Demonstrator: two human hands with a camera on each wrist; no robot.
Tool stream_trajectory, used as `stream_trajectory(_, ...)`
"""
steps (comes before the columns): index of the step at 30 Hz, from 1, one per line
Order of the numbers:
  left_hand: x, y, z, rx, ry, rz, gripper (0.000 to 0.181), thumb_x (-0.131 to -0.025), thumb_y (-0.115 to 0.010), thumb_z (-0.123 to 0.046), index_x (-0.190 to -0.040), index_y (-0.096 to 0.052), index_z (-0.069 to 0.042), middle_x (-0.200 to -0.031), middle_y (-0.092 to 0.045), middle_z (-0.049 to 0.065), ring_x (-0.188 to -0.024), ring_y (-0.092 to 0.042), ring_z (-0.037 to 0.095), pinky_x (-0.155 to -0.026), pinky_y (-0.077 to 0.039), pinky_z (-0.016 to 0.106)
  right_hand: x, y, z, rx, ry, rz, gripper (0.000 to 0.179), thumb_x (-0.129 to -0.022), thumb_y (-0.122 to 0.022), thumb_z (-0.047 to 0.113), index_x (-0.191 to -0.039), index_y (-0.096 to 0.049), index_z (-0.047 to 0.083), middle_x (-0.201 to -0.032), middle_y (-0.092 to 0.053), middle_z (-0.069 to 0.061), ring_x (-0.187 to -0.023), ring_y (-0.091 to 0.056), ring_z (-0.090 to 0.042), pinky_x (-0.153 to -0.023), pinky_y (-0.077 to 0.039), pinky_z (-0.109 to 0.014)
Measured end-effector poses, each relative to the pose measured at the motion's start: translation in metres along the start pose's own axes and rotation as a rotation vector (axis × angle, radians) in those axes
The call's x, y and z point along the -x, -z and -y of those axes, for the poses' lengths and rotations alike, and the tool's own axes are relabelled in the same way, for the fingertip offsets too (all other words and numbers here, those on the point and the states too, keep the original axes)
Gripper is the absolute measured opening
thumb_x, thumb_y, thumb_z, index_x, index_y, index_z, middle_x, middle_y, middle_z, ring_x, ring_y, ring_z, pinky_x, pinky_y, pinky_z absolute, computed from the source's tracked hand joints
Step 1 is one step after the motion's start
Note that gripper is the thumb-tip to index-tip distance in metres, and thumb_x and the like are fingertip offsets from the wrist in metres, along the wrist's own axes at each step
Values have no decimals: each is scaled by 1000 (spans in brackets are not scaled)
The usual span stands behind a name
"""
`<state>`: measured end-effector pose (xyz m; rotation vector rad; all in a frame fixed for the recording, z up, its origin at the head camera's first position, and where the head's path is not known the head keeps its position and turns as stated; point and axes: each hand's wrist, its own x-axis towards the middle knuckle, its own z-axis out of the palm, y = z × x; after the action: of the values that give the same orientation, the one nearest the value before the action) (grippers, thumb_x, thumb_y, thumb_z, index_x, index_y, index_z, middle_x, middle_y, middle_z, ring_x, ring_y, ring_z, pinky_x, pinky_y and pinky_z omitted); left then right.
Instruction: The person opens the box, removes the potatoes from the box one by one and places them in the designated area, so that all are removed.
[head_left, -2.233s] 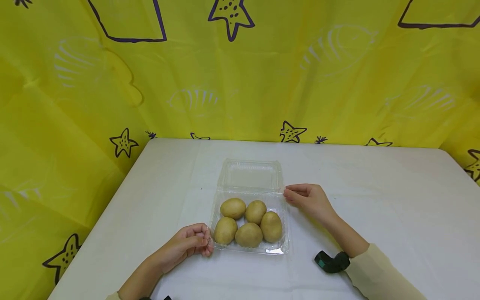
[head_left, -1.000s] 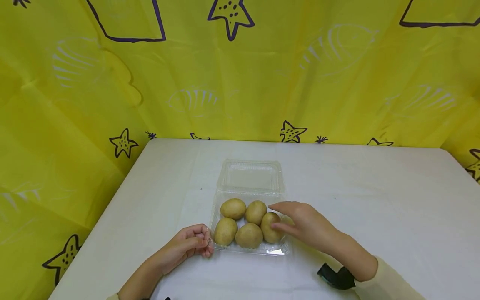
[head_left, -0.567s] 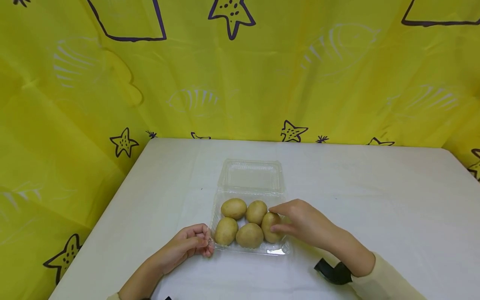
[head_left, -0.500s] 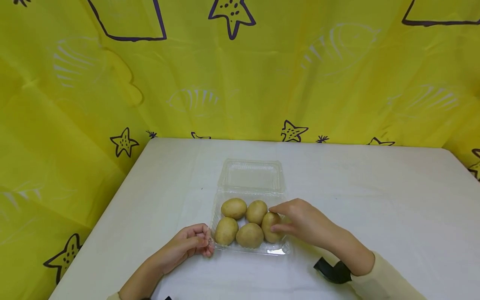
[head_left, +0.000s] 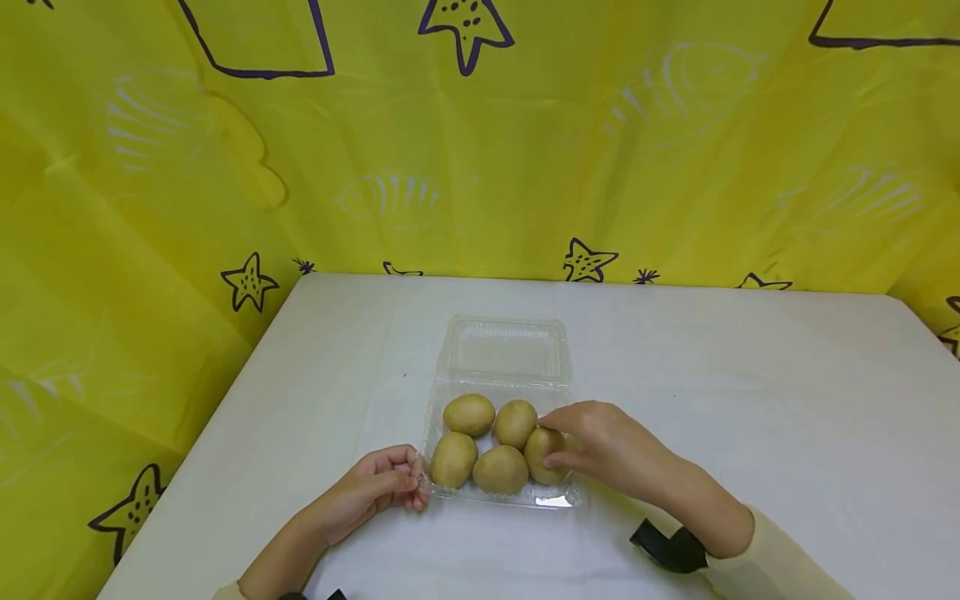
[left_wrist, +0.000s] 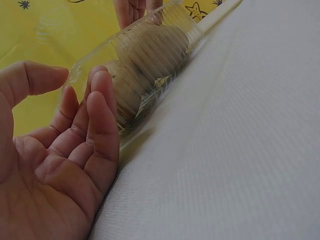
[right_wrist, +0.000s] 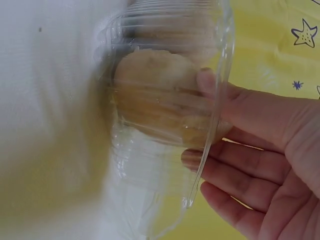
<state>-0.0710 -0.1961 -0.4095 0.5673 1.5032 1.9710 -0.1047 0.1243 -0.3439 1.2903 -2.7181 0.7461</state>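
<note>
A clear plastic clamshell container [head_left: 551, 502] lies on the table with its lid [head_left: 506, 350] folded back, and several potatoes [head_left: 500, 471] sit in its base. At the front left corner, my left hand [head_left: 375, 487] pinches the rim between thumb and fingers; the left wrist view shows its thumb [left_wrist: 42, 80] at the rim. My right hand [head_left: 611, 442] reaches over the right rim and grips the rightmost potato [head_left: 542, 450] with thumb and fingers. That potato [right_wrist: 155, 100] shows through the clear wall in the right wrist view and is still in the container.
A white cloth-covered table [head_left: 750, 392] spreads around the container. A yellow curtain [head_left: 487, 150] with star and fish drawings hangs behind it and at the sides. A black strap piece [head_left: 671, 547] is at the right wrist, by the sleeve [head_left: 772, 558].
My right hand has left the container's right edge near the hinge, come forward over the base, and closed its thumb and fingers on the rightmost potato. The left hand stays at its corner.
</note>
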Motion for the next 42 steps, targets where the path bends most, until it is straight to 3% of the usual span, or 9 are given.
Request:
stream_trajectory(12, 0, -1, -1, -1, 5, -3, 10, -89, -42, 0, -91, -50, -7, -87, -58, 4, -81, -57, 13, -71, -45, 23, 3, 2, -5, -163, -45, 16, 29, -71, -78, 17, -96, -66, 8, -91, -65, 6, -85, -60, -10, -75, -49, -32)
stream_trajectory(19, 1, 0, -1, -3, 13, -7, 11, -89, -42, 0, -91, -50, -7, -87, -58, 4, -82, -57, 13, -72, -45, 23, -3, 4, -5, -204, -86, 133, 31, -72, -77, 16, -99, -67, 7, -91, -64, 8, -80, -56, -5, -70, -47, -27)
stream_trajectory(29, 0, 0, 0, 4, 10, -2, 10, -90, -42, -1, -92, -50, -7, -87, -59, 3, -81, -57, 13, -71, -45, 23, -18, 8, -1, -136, -61, 265, 26, -62, -80, 9, -77, -62, 19, -68, -50, 16, -63, -44, -3, -59, -40, -22)
stream_trajectory(42, 0, 0, 0, 10, 11, -1, 10, -90, -42, -2, -92, -50, -7, -87, -59, 3, -81, -58, 13, -71, -45, 23, -16, 7, 0, -83, -28, 248, 25, -63, -81, 11, -76, -61, 20, -66, -48, 17, -61, -43, -2, -56, -38, -21)
